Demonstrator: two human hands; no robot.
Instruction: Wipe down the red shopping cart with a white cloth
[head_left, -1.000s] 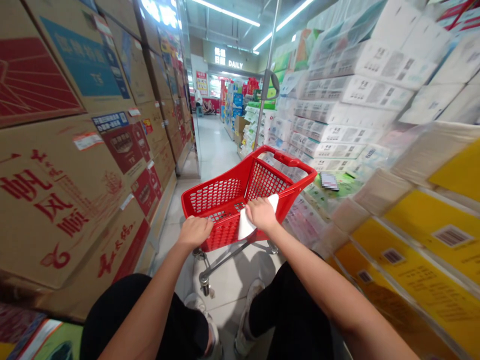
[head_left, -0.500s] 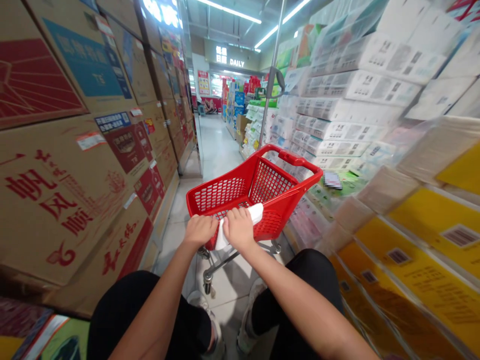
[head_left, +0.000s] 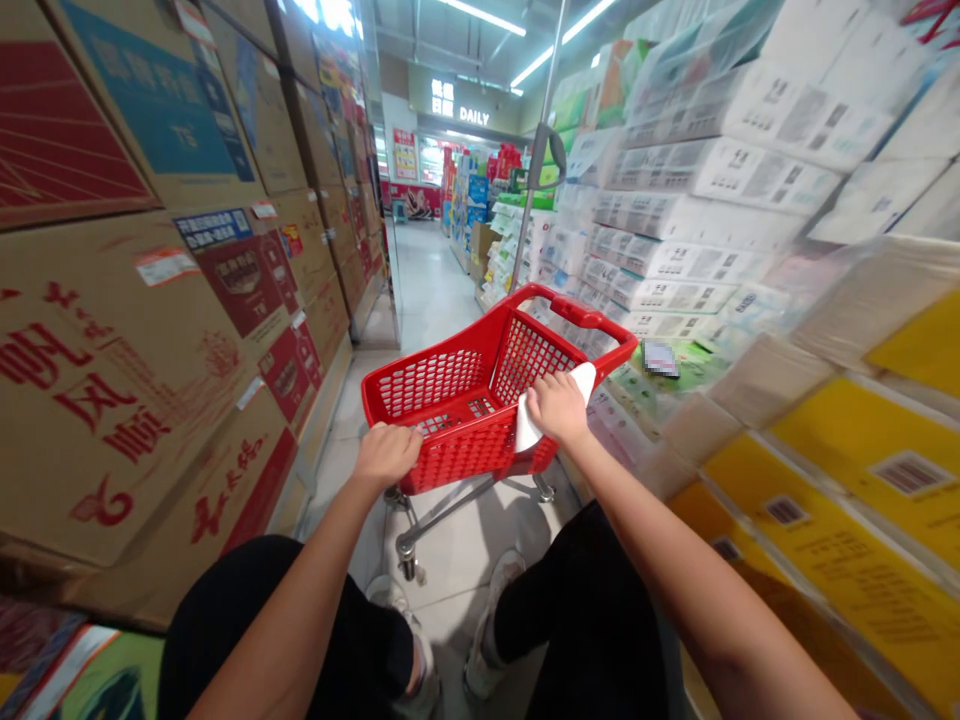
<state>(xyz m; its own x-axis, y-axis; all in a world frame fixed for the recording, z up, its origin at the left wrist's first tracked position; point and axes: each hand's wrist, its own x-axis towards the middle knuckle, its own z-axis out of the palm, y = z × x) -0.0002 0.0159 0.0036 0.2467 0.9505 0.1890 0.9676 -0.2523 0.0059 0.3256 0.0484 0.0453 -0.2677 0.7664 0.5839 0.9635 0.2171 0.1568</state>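
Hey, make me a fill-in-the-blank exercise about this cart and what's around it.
The cart basket is coloured ____.
The cloth is in the ____ hand.
The barcoded packages at lower right are mainly ____.
The lit English word on the overhead sign is ____.

Missing words: red; right; yellow; DAILY.

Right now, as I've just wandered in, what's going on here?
A person is handling a red shopping cart in a store aisle. Their left hand is curled over the near rim of its basket, while the right hand holds a white piece of cloth or paper against the same rim, nearer the cart's handle. Printed cardboard cartons are stacked on the left, and wrapped white packs on the right.
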